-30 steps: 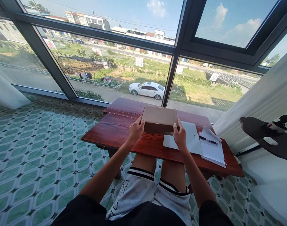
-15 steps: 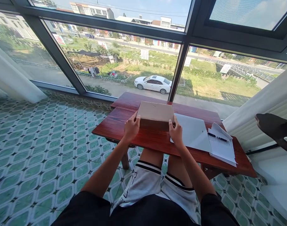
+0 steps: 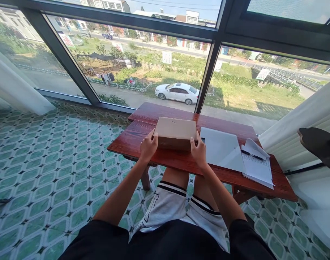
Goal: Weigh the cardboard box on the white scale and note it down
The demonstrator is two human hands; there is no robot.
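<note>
A brown cardboard box [image 3: 175,128] with its lid shut is at the middle of the dark red wooden table [image 3: 121,142]. My left hand [image 3: 149,146] grips its left side, thumb on the near face. On the opposite side my right hand [image 3: 198,150] holds it the same way, with the thumb at the near right corner. The far fingers of both hands are partly hidden by the box. I cannot tell whether its base fully touches the tabletop. Right of my right hand lies a flat silver-white panel like a closed laptop [image 3: 224,150].
Papers [image 3: 258,171] with a dark pen [image 3: 253,155] on them lie at the table's right. A large window frame [image 3: 205,79] rises behind the table. White curtains [image 3: 15,83] hang at both sides. A dark curved object [image 3: 318,142] juts in from the right.
Both hands have shifted the box a little to the left across the table, away from the silver-white panel. The camera view has tilted slightly.
</note>
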